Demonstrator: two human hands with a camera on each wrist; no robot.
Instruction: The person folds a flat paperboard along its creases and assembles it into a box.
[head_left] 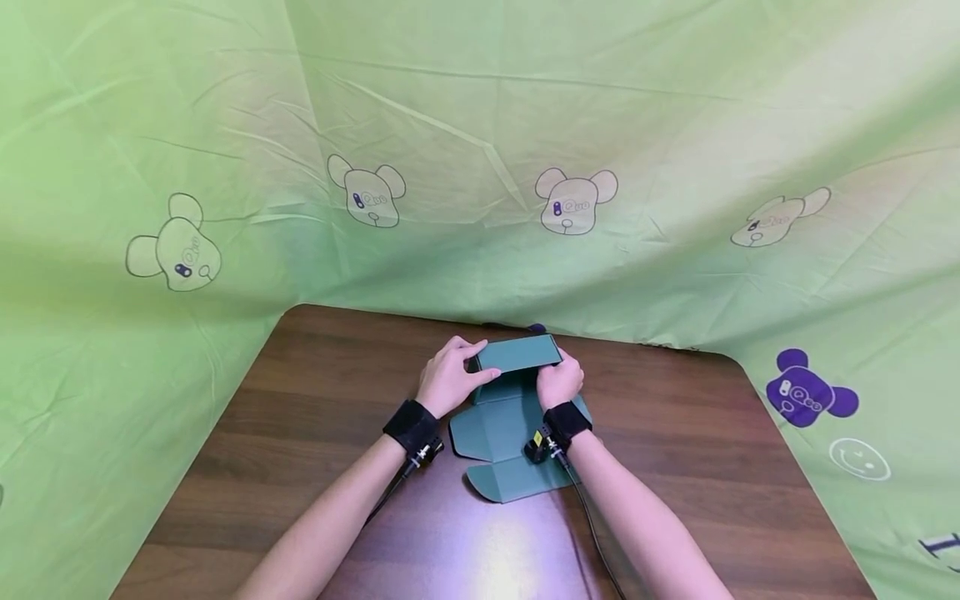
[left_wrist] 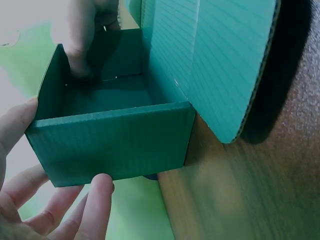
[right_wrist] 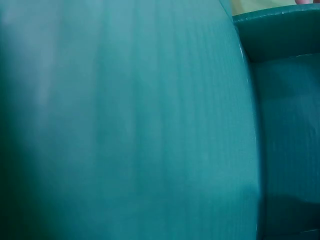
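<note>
Teal cardboard box (head_left: 516, 392), half folded, sitting at centre of the wooden table (head_left: 315, 433).

Lying with flat flaps spreading toward the lower middle of the head view and walls standing up at the far end. Being held from both sides: left hand (head_left: 448, 377) gripping the left wall, fingers (left_wrist: 95, 200) curling against its outer face; right hand (head_left: 559, 382) curling over the right wall, one finger reaching inside at upper left of the left wrist view. Filling the right wrist view entirely. Green bear-print cloth (head_left: 480, 167) hanging behind.
</note>
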